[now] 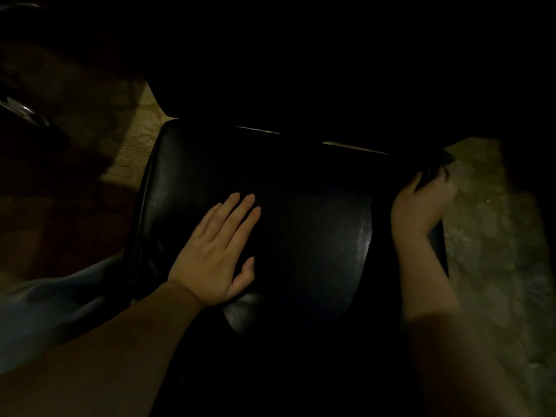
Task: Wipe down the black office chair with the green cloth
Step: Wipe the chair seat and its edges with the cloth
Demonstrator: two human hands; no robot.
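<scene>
Bracing the black office chair (301,224) with the left hand (218,254), the person has that palm flat on the glossy cushion, fingers straight and together and holding nothing. The right hand (419,207) is at the cushion's right edge, fingers curled round a dark bunch that is most likely the green cloth (434,173). The light is too dim to show its colour, or whether the edge of the chair is in the grip as well. The step in hand appears to be wiping the right side and rim of the cushion. To do it well, the flat left palm should bear down so the chair neither swivels nor rolls while the right hand pulls. The cloth would work better spread under the fingers than wadded, so that more of it meets the surface. Long overlapping strokes along the edge, then round onto the underside of the rim, would suit the curved padding. The sheen on the cushion suggests smooth upholstery, where streaks show, so the cloth should be turned to a fresh face between passes. The patterned floor (496,236) beside the chair is also dim, so progress is better judged by touch.
</scene>
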